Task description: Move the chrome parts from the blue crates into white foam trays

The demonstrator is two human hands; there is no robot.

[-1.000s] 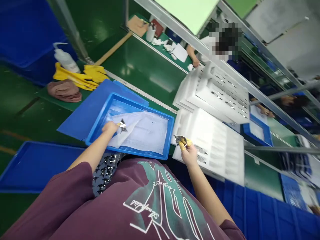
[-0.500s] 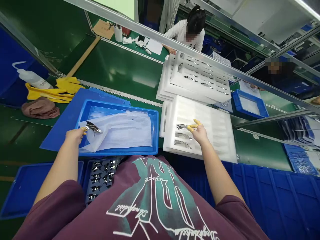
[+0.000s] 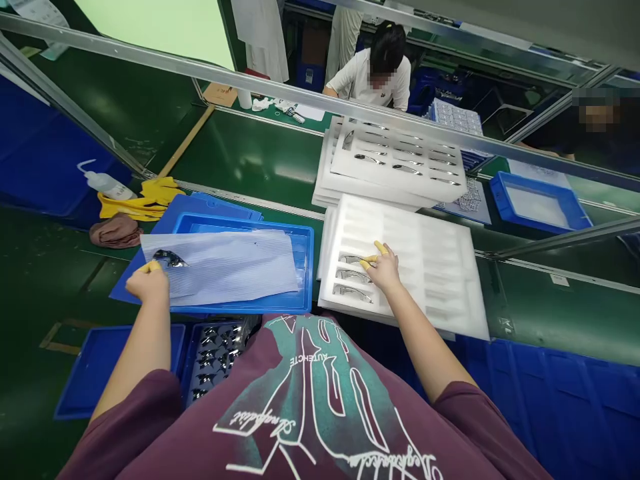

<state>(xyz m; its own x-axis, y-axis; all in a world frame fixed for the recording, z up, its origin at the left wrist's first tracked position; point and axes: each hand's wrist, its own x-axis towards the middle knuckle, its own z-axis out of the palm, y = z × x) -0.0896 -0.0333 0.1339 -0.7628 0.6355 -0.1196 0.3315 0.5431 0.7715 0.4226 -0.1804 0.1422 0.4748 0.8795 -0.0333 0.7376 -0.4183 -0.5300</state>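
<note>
A dark shiny piece (image 3: 171,259) lies at the tips of the left hand (image 3: 149,283), whose fingers are curled together in a pinch on its near end; the grip covers that end, and whether the edge of the white sheet (image 3: 240,267) is caught too cannot be told. Half a second earlier the sheet was folded back just right of this hand; now it is spread flatter and reaches past the left wall of the blue tray (image 3: 310,267), hiding most of the tray's floor. The right hand (image 3: 384,270) rests over the white foam tray (image 3: 445,260), forefinger raised apart from the others, touching the end of a curved metal part (image 3: 351,259) that showed more fully before; whether it is gripped cannot be made out. Two more metal parts (image 3: 353,293) sit in slots on the near side of that hand. Below the left wrist, the shirt (image 3: 300,413) cuts off a lower tray (image 3: 191,360) of small shiny pieces (image 3: 213,357). Far beyond the right hand, a metal rail (image 3: 150,57) now hides the hand of a person in white (image 3: 357,77), visible half a second ago
</note>
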